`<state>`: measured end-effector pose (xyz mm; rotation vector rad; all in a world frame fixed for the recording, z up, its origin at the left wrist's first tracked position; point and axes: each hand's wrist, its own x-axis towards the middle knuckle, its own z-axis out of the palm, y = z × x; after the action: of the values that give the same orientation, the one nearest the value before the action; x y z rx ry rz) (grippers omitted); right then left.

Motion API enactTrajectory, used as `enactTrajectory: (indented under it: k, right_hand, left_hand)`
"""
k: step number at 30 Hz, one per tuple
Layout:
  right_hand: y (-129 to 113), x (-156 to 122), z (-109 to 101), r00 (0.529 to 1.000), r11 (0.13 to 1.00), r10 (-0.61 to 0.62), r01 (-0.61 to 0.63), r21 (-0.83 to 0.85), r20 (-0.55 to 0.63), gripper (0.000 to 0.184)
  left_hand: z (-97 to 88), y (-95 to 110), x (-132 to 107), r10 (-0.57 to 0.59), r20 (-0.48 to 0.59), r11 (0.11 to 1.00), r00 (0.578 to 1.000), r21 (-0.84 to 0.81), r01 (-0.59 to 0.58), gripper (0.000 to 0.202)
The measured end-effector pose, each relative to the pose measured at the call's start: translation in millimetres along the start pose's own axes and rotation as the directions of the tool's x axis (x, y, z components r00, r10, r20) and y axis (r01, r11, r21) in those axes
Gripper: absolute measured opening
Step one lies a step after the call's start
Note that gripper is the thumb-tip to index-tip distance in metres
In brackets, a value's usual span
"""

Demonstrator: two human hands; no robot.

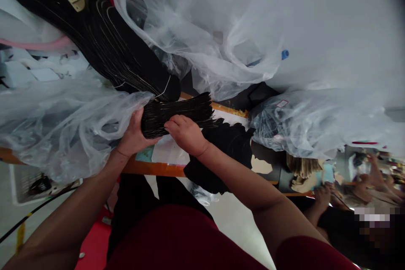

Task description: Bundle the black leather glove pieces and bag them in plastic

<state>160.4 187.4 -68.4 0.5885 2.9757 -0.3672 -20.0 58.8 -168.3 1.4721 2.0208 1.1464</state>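
Left hand (136, 133) and right hand (186, 135) grasping bundle of black strips (180, 114).
Long axis near-level, frame centre; loose ends fan toward frame right.

A dark red top (177, 240) in plain, matt cloth fills the lower edge of the view, and a short sleeve (311, 255) of the same cloth shows at the lower right. Black trousers (134, 206) appear just below the top, two dark legs side by side. The left forearm (68, 206) and right forearm (240, 181) are bare, as are the left hand (136, 133) and right hand (186, 135).
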Motion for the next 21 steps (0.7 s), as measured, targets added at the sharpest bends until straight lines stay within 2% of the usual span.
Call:
enactTrajectory:
  k: [6, 11, 16, 21]
  right_hand:
    - [-2, 8, -17, 0.989, 0.988, -0.126, 0.132, -0.076, 0.078, 0.021]
    - [-2, 23, -15, 0.971, 0.973, -0.225, 0.227, -0.028, 0.081, 0.024]
    - [3, 12, -10, 0.983, 0.985, -0.172, 0.17, 0.027, 0.068, 0.025]
    - [-5, -12, 8, 0.998, 0.998, -0.046, 0.048, 0.047, -0.035, 0.032]
  left_hand:
    - [5.1, -7, -3, 0.013, -0.018, 0.999, 1.0, -0.046, -0.014, 0.116]
    - [6.7, -9, -4, -0.021, -0.019, 0.998, 1.0, -0.061, 0.02, 0.109]
    - [8.2, -4, -3, -0.063, -0.036, 0.994, 0.997, -0.091, 0.059, 0.11]
    - [10.1, -2, -2, -0.076, -0.038, 0.994, 0.996, -0.085, 0.072, 0.11]
